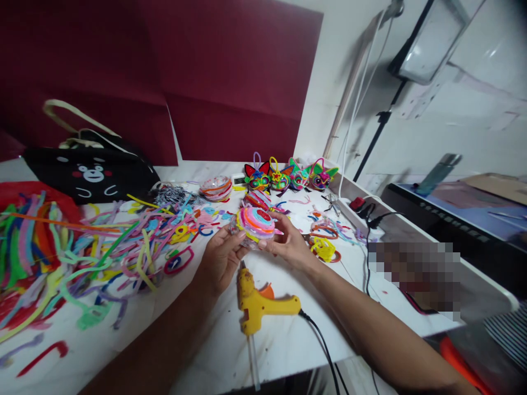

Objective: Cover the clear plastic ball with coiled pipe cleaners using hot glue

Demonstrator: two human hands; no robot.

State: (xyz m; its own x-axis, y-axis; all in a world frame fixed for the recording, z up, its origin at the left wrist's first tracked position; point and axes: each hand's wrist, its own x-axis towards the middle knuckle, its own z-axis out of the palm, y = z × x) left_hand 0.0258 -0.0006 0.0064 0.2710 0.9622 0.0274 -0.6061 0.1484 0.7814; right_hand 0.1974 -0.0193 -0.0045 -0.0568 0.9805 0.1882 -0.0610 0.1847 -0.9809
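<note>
Between both hands I hold a rounded craft piece [256,222] wound with pink, orange, yellow and white pipe cleaners, with a red spiral on top. My left hand [224,252] grips its left side, thumb on the front edge. On the right, my right hand [288,241] pinches it with thumb and fingers. Just behind it sits another striped piece [259,199]. A yellow hot glue gun [251,302] lies on the table below my hands, its nozzle toward them and a clear glue stick poking out of the back.
Loose pipe cleaners [123,241] cover the left of the table. Several finished cat-like heads [300,176] line the back beside a striped bowl shape [216,188]. Scissors [337,256] lie at right under yellow pieces. A black bag [90,175] stands back left; the gun's cord [321,334] runs off the front edge.
</note>
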